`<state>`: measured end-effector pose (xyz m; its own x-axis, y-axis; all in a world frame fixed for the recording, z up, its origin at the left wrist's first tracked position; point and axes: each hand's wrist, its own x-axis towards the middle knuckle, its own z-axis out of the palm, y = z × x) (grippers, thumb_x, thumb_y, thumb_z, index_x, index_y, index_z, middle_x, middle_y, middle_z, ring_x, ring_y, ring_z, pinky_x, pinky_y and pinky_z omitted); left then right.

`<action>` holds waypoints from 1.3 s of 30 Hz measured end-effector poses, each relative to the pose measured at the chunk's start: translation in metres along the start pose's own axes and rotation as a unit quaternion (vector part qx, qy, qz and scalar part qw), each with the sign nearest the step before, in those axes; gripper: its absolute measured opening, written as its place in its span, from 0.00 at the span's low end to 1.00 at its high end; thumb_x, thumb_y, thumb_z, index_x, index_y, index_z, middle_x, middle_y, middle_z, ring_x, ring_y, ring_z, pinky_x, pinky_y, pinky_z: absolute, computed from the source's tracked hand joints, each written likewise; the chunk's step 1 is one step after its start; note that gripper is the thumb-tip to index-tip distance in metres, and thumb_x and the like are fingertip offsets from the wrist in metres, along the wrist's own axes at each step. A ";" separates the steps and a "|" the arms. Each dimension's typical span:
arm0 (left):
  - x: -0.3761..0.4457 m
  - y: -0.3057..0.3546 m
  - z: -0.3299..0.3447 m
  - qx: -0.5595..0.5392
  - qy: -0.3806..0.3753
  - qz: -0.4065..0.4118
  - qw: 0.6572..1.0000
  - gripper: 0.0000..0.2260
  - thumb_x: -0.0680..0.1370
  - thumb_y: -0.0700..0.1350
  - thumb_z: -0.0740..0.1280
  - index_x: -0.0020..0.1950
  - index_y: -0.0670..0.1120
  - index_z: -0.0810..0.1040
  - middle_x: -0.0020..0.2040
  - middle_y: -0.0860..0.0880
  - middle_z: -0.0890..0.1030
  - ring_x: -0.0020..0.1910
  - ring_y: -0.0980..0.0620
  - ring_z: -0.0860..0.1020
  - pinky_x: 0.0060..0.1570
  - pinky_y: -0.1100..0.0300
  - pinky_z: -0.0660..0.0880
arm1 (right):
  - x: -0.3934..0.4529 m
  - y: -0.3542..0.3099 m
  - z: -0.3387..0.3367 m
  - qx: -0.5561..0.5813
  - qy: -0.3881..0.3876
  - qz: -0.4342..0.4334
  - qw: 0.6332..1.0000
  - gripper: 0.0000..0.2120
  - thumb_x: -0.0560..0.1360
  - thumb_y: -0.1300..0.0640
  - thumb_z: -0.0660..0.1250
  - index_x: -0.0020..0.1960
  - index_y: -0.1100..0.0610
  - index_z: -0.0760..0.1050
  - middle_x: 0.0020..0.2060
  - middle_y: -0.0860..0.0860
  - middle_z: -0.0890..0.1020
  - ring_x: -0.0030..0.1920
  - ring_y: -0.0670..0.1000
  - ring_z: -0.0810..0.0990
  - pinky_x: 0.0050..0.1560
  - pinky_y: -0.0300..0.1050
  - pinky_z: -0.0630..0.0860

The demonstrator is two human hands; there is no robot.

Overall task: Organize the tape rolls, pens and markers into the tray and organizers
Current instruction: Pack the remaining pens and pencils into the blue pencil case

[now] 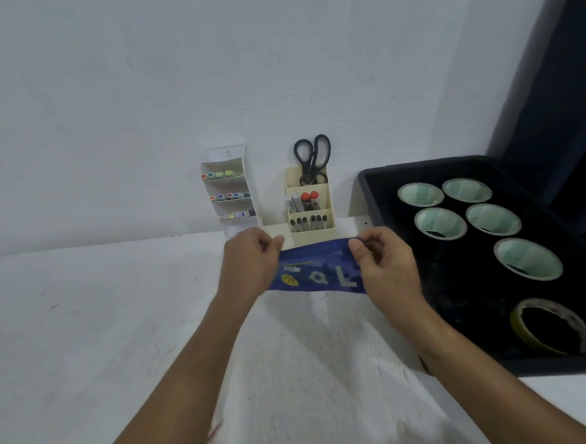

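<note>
A flat blue pouch (317, 272) with small printed pictures is held above the white table. My left hand (252, 258) pinches its left top edge and my right hand (383, 264) pinches its right top edge. A black tray (379, 196) at the right holds several pale green tape rolls (441, 223) and one yellowish roll (550, 326) at the front. A cream desk organizer (311, 227) against the wall holds black scissors (311, 159), markers with red and grey caps, and several dark pens. A white tiered organizer (249, 204) to its left holds coloured markers in three rows.
The white table (102, 319) stretches to the left and front of my hands. A pale wall stands right behind the organizers. A dark blue surface (557, 85) rises behind the tray at the right.
</note>
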<state>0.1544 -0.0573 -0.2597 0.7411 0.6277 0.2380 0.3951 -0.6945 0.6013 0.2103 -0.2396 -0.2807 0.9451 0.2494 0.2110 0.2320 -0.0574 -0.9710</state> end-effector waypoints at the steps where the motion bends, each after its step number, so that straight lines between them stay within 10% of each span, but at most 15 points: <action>1: 0.005 -0.009 -0.004 0.003 0.017 -0.005 1.000 0.12 0.78 0.51 0.65 0.42 0.44 0.79 0.38 0.50 0.79 0.40 0.50 0.77 0.41 0.61 0.67 | 0.001 -0.001 -0.003 0.004 0.014 -0.007 1.000 0.04 0.78 0.59 0.65 0.45 0.54 0.72 0.42 0.53 0.80 0.41 0.50 0.81 0.35 0.38 0.78; 9: 0.021 -0.016 -0.020 -0.140 0.057 -0.040 0.988 0.13 0.81 0.51 0.60 0.46 0.44 0.77 0.43 0.48 0.79 0.46 0.46 0.78 0.44 0.53 0.74 | 0.004 -0.013 -0.020 0.044 0.070 -0.093 0.992 0.04 0.80 0.62 0.60 0.47 0.56 0.69 0.37 0.49 0.75 0.35 0.38 0.74 0.36 0.30 0.72; 14: 0.011 0.021 -0.004 -0.510 -0.120 -0.129 0.842 0.08 0.80 0.52 0.62 0.53 0.48 0.75 0.53 0.46 0.82 0.51 0.47 0.82 0.48 0.51 0.79 | 0.016 -0.026 -0.048 0.137 0.130 -0.116 0.975 0.07 0.80 0.62 0.59 0.46 0.51 0.70 0.37 0.46 0.77 0.35 0.38 0.74 0.38 0.32 0.72; 20: 0.007 0.070 0.025 -0.432 -0.229 0.017 0.872 0.12 0.77 0.50 0.67 0.59 0.49 0.78 0.54 0.49 0.84 0.54 0.49 0.81 0.56 0.46 0.78 | 0.018 -0.026 -0.098 0.156 0.236 -0.100 0.954 0.09 0.81 0.63 0.57 0.45 0.52 0.70 0.33 0.41 0.77 0.34 0.37 0.73 0.40 0.31 0.71; 26: 0.022 0.125 0.048 -0.367 -0.216 0.074 0.902 0.14 0.72 0.55 0.72 0.51 0.48 0.81 0.47 0.48 0.85 0.46 0.49 0.83 0.41 0.51 0.81 | 0.008 -0.001 -0.155 0.125 0.231 0.047 0.964 0.07 0.79 0.59 0.63 0.43 0.52 0.73 0.30 0.44 0.78 0.32 0.42 0.74 0.35 0.37 0.72; 33: 0.028 0.158 0.090 -0.258 -0.342 0.081 0.900 0.11 0.76 0.52 0.68 0.50 0.45 0.81 0.44 0.43 0.83 0.41 0.48 0.82 0.39 0.49 0.82 | -0.011 0.014 -0.201 -0.021 0.109 0.142 0.984 0.04 0.74 0.60 0.71 0.47 0.53 0.80 0.43 0.51 0.84 0.40 0.47 0.81 0.43 0.37 0.79; 39: 0.023 0.171 0.113 -0.005 -0.293 0.189 0.937 0.17 0.78 0.54 0.63 0.43 0.40 0.78 0.35 0.46 0.76 0.38 0.43 0.80 0.39 0.49 0.81 | -0.009 0.021 -0.217 -0.195 -0.052 0.236 0.950 0.08 0.75 0.49 0.69 0.48 0.52 0.83 0.43 0.53 0.86 0.44 0.54 0.83 0.49 0.53 0.80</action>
<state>0.3005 -0.2017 -0.2374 0.9992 0.0337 -0.0223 0.0404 -0.8228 0.5670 0.2568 -0.4531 -0.2782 0.9417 0.2006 -0.2700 -0.1250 -0.5364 -0.8347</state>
